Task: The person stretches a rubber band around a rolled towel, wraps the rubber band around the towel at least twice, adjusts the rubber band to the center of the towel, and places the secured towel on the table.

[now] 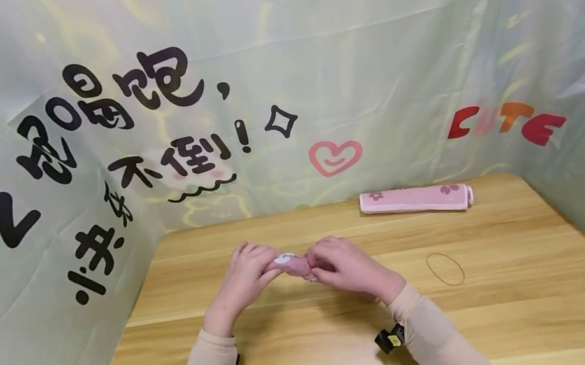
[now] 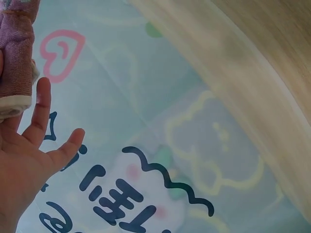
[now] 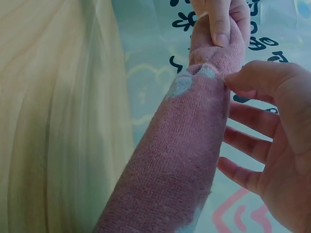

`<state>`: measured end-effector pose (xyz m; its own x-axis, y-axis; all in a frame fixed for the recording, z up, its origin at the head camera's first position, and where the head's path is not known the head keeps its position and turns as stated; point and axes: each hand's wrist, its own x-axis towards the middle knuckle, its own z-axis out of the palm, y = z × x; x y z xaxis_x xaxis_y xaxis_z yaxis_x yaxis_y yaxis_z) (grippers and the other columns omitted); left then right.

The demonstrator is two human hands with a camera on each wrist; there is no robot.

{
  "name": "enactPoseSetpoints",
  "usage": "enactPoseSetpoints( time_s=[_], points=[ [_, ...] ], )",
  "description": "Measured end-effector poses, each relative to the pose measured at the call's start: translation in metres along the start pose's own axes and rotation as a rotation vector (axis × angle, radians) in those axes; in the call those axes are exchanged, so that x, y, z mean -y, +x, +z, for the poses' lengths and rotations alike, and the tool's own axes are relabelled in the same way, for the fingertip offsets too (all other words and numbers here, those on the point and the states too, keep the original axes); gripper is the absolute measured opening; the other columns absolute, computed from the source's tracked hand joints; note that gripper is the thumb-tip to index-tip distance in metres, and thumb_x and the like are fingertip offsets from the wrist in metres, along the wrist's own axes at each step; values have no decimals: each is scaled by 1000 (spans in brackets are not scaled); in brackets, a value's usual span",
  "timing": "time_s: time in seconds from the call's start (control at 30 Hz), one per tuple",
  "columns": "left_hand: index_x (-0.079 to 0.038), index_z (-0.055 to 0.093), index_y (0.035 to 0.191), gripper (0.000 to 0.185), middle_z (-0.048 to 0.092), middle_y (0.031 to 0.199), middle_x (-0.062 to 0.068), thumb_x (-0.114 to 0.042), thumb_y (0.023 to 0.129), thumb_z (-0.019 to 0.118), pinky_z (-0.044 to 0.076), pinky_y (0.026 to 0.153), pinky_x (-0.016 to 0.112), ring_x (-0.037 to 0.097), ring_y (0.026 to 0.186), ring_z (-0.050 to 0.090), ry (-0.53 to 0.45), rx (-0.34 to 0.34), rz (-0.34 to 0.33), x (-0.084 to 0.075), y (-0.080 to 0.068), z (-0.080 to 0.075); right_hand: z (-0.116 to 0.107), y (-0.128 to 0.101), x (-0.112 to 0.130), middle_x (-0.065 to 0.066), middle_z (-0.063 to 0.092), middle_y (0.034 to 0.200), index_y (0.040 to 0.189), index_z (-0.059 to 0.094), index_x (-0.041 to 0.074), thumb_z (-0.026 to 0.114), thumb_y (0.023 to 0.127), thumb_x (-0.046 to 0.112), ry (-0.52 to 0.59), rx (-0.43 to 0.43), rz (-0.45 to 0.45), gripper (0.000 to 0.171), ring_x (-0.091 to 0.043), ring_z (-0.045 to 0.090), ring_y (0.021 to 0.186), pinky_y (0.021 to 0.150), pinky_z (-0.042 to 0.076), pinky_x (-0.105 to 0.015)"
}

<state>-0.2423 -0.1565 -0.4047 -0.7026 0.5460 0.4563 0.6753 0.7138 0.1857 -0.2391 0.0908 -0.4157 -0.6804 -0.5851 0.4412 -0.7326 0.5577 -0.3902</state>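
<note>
Gripping one rolled pink towel (image 1: pixel 295 265), both hands' fingers (image 3: pixel 219 22) clamp it; another towel roll (image 1: pixel 416 199), rubber band (image 1: pixel 445 268) well apart.

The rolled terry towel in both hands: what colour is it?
Pink rolled terry towel with a pale patch, best seen in the right wrist view.

A rolled pink towel (image 3: pixel 180 160) of fuzzy, looped terry cloth, matt and rough. The worktop (image 1: pixel 521 299) is pale wood with a smooth, faintly glossy grain. Behind it hangs thin, creased, slightly shiny printed fabric backdrop (image 1: pixel 377 65).
</note>
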Motion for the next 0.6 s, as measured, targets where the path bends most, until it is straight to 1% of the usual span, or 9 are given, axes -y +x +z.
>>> enactPoseSetpoints(
  time_s=[0.1, 0.23, 0.43, 0.5, 0.6],
  points=[
    [-20, 71, 106, 21, 72, 104, -3, -28, 86, 72, 39, 105, 57, 20, 103, 62, 10, -14, 18, 1, -1, 0, 0, 0, -1, 3, 69, 102, 96, 62, 19, 71, 87, 23, 25, 5, 58, 14, -15, 61, 99, 90, 51, -39],
    [-20, 72, 107, 22, 72, 105, -4, -26, 85, 73, 39, 105, 56, 20, 104, 61, 24, -37, 51, 1, 0, 1, 0, -2, -5, 2, 67, 104, 106, 60, 18, 73, 86, 27, 50, 18, 114, 26, -17, 60, 101, 90, 51, -40],
    [-19, 72, 109, 27, 71, 110, -3, -22, 82, 76, 40, 104, 54, 20, 106, 60, 31, -73, 87, 1, 1, 2, 0, -3, -9, -2, 66, 114, 120, 59, 16, 75, 83, 36, 46, 51, 157, 45, -20, 59, 107, 90, 49, -40],
    [-18, 72, 110, 29, 71, 110, -3, -21, 81, 77, 40, 104, 54, 20, 107, 59, 35, -86, 95, 0, 1, 2, 0, -3, -9, -3, 66, 113, 122, 59, 15, 76, 82, 38, 36, 69, 168, 49, -19, 60, 103, 87, 50, -38],
    [-19, 72, 110, 31, 71, 111, -3, -20, 80, 79, 40, 105, 55, 21, 108, 59, 44, -105, 102, 0, 1, 3, -1, -2, -7, -4, 68, 106, 119, 60, 17, 77, 82, 37, 24, 77, 192, 45, -15, 60, 92, 80, 50, -33]
  ],
)
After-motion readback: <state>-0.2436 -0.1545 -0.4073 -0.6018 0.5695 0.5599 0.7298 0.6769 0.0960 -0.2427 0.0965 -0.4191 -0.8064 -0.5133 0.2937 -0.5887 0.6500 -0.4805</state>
